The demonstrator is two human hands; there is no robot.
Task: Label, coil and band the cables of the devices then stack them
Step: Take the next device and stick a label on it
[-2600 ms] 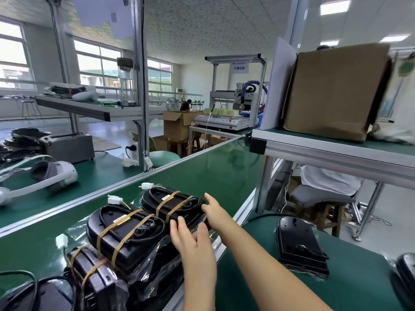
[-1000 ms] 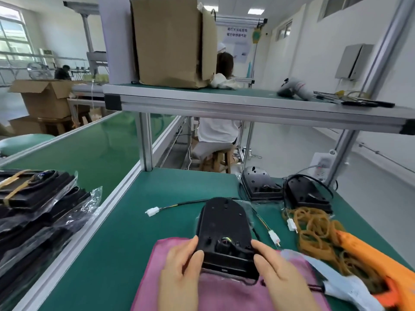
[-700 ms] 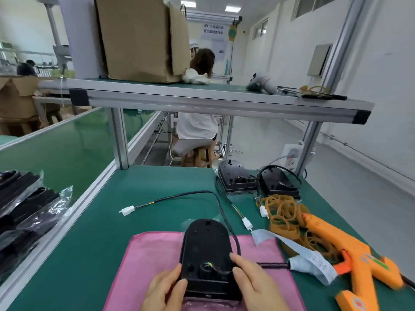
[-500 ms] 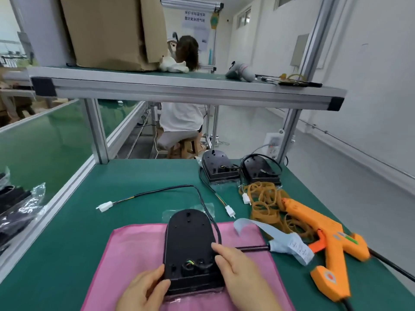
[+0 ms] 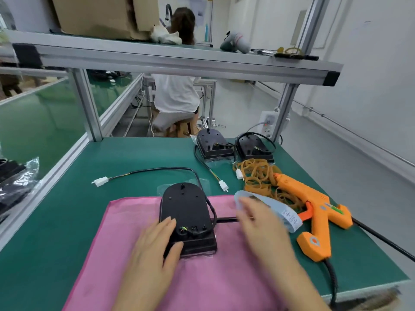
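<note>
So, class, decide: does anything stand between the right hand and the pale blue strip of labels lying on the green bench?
Nothing visible does. The right hand, blurred, overlaps the near end of the pale blue label strip; whether it touches is unclear. The orange glue gun lies beyond the strip.

One head-worn, wide-angle view
It looks forward and down, close over the green worktop (image 5: 67, 221), with the aisle beyond it.
</note>
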